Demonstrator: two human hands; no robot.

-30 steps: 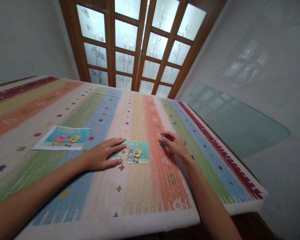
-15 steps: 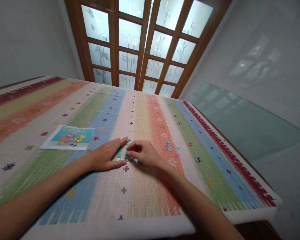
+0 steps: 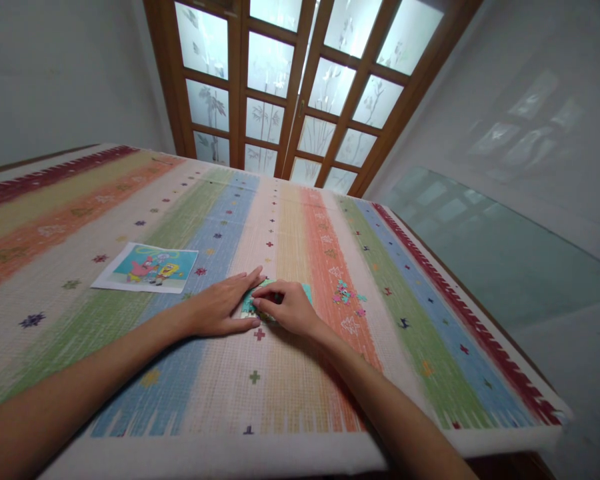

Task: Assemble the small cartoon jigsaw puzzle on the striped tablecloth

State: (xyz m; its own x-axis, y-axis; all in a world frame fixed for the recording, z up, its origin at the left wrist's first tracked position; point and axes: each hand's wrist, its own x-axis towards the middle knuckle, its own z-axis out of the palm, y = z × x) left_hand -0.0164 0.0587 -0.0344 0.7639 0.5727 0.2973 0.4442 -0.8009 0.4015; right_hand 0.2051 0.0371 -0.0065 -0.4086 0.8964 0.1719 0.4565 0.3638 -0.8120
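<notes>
A small jigsaw puzzle, teal where it shows, lies flat on the striped cloth, largely covered by my hands. My left hand rests at its left side, fingers stretched along the far edge and thumb along the near edge. Over the middle of the puzzle, my right hand is closed in a pinch. A puzzle piece seems to be between its fingertips, mostly hidden by the fingers. To the right, several loose puzzle pieces in teal and pink form a small heap.
A printed cartoon picture on white paper lies left of my hands. The striped tablecloth covers the table to its front edge. Beyond the table stand wooden doors with glass panes; walls flank both sides.
The view has shifted slightly, so things on the table appear a little to the right. My right fingers stay pinched at the puzzle, and more teal shows beside that hand. My left hand remains along the puzzle.
</notes>
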